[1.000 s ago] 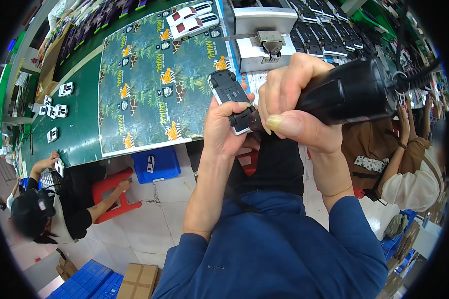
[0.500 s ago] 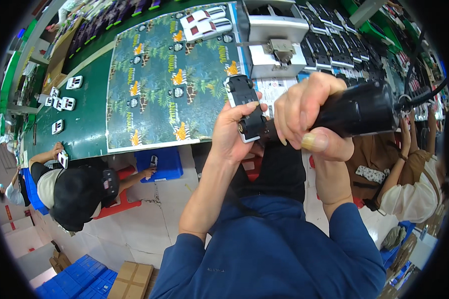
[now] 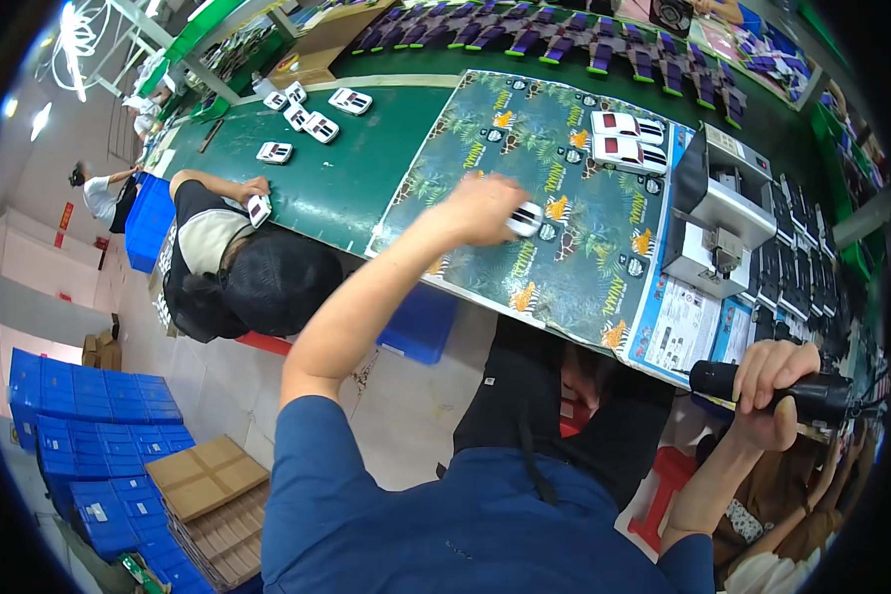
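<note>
The left hand (image 3: 490,210) is stretched out over a printed sheet (image 3: 465,129) with leaves and animals on it, its fingers bent and closed over one end of a white toy car (image 3: 527,220). Both are blurred, and I cannot tell whether the car rests on the sheet or hangs just above it. The right hand (image 3: 772,386) is wrapped around a thick black tool (image 3: 820,398) near the table's front edge, the thumb and fingers closed on its round body and its narrower end pointing left. Two more white cars (image 3: 624,153) stand side by side near the far right part of the sheet, beside a pale metal machine (image 3: 713,262). To the right of the machine lie rows of dark car bases (image 3: 797,247). On the left, six small white cars (image 3: 321,128) stand loosely grouped on the green table (image 3: 337,188), and a co-worker in a black cap (image 3: 285,282) has one hand on another white car (image 3: 258,210) at its edge. Blue crates (image 3: 99,396) and a cardboard box (image 3: 206,475) sit on the floor behind.
</note>
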{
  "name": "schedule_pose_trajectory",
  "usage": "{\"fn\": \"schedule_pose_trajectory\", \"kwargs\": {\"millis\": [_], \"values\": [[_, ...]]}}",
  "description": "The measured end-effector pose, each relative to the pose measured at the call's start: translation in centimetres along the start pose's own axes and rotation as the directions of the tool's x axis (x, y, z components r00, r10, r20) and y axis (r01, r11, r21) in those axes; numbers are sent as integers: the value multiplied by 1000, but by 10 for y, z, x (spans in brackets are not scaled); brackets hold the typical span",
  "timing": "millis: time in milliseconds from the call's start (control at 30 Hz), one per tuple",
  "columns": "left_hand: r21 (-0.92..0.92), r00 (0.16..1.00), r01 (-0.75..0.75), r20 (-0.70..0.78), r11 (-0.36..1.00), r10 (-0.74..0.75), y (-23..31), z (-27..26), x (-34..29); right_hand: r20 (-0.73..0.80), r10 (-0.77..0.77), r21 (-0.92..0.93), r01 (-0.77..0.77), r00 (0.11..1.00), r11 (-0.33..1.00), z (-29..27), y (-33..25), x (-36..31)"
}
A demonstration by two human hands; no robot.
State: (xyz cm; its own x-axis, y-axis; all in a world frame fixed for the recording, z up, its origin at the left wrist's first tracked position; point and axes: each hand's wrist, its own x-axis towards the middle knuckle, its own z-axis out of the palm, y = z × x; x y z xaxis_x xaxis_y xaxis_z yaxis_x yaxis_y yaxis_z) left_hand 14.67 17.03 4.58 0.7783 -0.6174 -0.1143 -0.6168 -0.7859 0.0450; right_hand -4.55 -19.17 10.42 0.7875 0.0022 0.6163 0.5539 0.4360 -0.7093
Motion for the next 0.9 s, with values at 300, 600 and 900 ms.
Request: {"fn": "schedule_pose_trajectory", "kwargs": {"millis": [300,600,900], "values": [[264,781,611,-45,747,-623,-155,6,-63,3,18,46,-18,1000,999,2,8,13],[-79,542,751,-493,655,-680,-275,74,-114,-67,45,4,-45,997,999,-15,2,7],[-54,603,631,-594,774,-533,-334,81,-158,-161,93,-92,-108,983,990,-9,-3,14]]}}
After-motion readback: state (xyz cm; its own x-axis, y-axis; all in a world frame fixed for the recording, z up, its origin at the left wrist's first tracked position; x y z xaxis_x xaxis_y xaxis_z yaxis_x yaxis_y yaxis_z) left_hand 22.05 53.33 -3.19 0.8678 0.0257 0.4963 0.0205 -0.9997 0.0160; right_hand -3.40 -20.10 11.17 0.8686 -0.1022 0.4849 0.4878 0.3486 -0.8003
